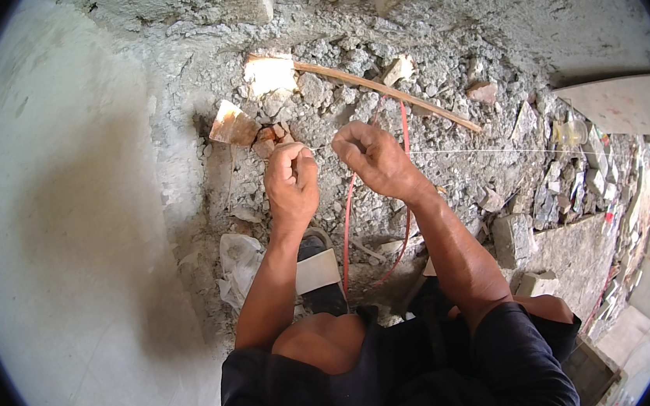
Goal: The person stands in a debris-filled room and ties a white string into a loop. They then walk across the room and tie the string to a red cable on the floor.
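Observation:
Between my two hands runs a short stretch of thin white string (pixel 502 149), and the rest of it leads off to the right above the rubble. My left hand (pixel 292 174) pinches one part of the string between thumb and bent forefinger. Close by on the right, my right hand (pixel 376 160) grips the string as well, with its fingers curled. Under and behind the right hand, a red plastic strap (pixel 348 230) loops over the ground. Broken red brick pieces (pixel 272 137) lie just beyond my left hand.
A narrow wooden strip (pixel 384 88) lies across the rubble ahead. A plaster wall (pixel 69 227) rises on the left. A white plastic bag (pixel 240 264) is beside my sandalled left foot (pixel 317 271). Concrete blocks (pixel 513 240) and a clear plastic cup (pixel 570 133) lie to the right.

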Demonstrator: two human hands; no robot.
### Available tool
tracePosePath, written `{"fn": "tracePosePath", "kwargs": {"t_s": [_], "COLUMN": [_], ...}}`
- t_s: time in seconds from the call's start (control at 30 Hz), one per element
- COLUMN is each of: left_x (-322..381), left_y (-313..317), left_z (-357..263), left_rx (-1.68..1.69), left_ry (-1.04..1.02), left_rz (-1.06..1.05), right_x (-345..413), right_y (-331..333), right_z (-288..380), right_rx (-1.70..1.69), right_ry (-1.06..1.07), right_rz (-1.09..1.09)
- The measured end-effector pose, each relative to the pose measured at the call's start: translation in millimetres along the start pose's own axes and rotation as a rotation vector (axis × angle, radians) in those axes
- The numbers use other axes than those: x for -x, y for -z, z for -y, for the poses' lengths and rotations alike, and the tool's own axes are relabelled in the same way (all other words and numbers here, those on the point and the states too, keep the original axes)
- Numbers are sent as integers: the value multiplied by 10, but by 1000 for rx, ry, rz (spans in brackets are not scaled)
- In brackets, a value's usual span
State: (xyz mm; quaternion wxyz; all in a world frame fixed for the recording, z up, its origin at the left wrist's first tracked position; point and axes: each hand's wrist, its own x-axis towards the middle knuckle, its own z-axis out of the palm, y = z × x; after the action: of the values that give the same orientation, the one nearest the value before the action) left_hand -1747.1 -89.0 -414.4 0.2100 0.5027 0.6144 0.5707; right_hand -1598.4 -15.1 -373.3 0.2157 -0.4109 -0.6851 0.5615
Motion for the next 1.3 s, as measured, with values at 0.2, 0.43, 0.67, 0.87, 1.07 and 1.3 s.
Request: {"fn": "tracePosePath", "kwargs": {"t_s": [0.2, 0.43, 0.67, 0.87, 1.07, 1.3], "left_x": [28, -1, -10, -47, -29, 2], "left_y": [154, 205, 269, 341, 431, 582], "left_z": [26, 34, 97, 160, 245, 210], "left_rx": [134, 159, -8, 163, 129, 57], "left_ry": [526, 351, 207, 690, 691, 601], "left_rz": [59, 156, 268, 226, 183, 219], "right_x": [4, -24, -21, -50, -125, -152], "right_y": [-17, -50, -108, -213, -413, -512], "right_z": [-8, -7, -59, -38, 35, -9], "right_rx": [91, 119, 139, 268, 386, 369], "right_ry": [-58, -73, -64, 88, 199, 240], "right_rz": [-9, 47, 29, 76, 228, 126]}}
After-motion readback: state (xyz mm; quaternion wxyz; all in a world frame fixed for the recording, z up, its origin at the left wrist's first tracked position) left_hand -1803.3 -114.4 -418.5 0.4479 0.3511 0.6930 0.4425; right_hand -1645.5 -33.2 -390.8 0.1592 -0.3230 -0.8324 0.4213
